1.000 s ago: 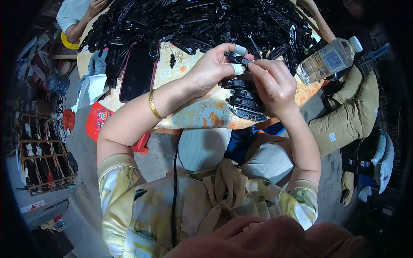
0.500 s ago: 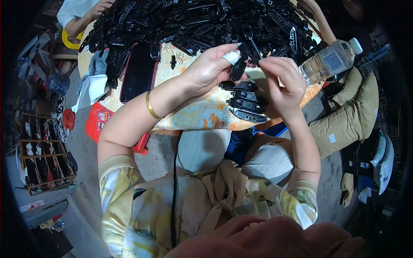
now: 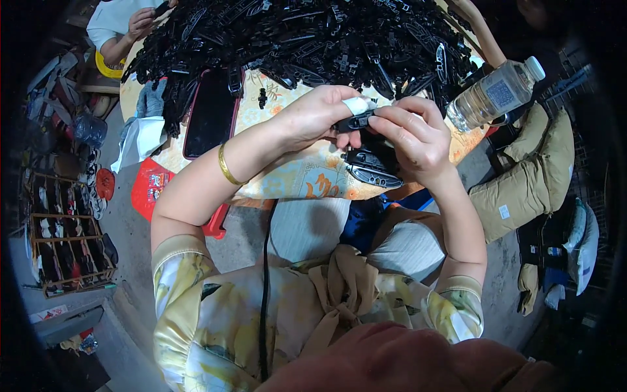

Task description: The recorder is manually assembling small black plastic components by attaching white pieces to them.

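Note:
My left hand (image 3: pixel 318 116), with a white wrap on one finger, holds a small long black plastic piece (image 3: pixel 356 123) over the near part of the table. The fingers of my right hand (image 3: pixel 419 138) are pinched against that piece's right end, so both hands grip it. Just below them lie several similar black plastic pieces (image 3: pixel 375 175) in a short stack near the table's edge, partly covered by my hands. A large heap of black plastic parts (image 3: pixel 307 46) spreads over the far side of the table.
A dark phone (image 3: pixel 210 114) lies left on the patterned tablecloth (image 3: pixel 277 179). On the right a clear bottle (image 3: pixel 498 97) lies tilted. Another person's hand (image 3: pixel 140 23) is at the far left, another arm (image 3: pixel 486 36) at the far right. A red stool (image 3: pixel 140 189) stands below left.
My hands have come closer together and slightly lower. The black piece, upright before, now lies level between them, and my right fingers have closed on its end.

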### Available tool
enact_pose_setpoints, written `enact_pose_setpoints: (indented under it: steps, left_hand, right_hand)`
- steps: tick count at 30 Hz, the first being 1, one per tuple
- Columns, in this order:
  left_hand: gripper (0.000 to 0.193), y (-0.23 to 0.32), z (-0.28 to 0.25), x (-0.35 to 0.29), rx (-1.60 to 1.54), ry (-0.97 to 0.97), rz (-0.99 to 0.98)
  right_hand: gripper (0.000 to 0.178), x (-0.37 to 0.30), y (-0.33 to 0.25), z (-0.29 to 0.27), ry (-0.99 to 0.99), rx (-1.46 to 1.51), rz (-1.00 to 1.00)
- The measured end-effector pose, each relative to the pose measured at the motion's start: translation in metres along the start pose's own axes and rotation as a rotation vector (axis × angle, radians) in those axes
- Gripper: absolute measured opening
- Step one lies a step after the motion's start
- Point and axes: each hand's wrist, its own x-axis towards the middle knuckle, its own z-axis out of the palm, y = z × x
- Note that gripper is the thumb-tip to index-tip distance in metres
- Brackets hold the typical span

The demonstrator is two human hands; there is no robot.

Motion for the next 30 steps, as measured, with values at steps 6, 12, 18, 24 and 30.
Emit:
enact_pose_setpoints:
  steps: [6, 12, 18, 24, 30]
  left_hand:
    - [0.031, 0.003, 0.008, -0.006, 0.164, 0.058, 0.110]
    - [0.033, -0.002, 0.016, -0.013, 0.797, 0.167, 0.376]
    - [0.030, -0.001, 0.020, -0.010, 0.842, 0.221, 0.446]
    - [0.031, -0.007, 0.012, -0.003, 1.081, 0.177, 0.510]
    - [0.028, -0.015, 0.010, -0.002, 1.205, 0.128, 0.512]
  right_hand:
    - [0.024, 0.003, -0.002, -0.001, -0.040, 0.093, 0.184]
    - [0.031, -0.007, -0.006, -0.002, -0.181, 0.266, 0.577]
    - [0.030, -0.008, -0.001, -0.001, -0.183, 0.254, 0.631]
    - [0.025, -0.012, 0.042, 0.003, -0.092, 0.197, 0.814]
    - [0.037, -0.008, 0.046, 0.032, -0.186, -0.188, 0.532]
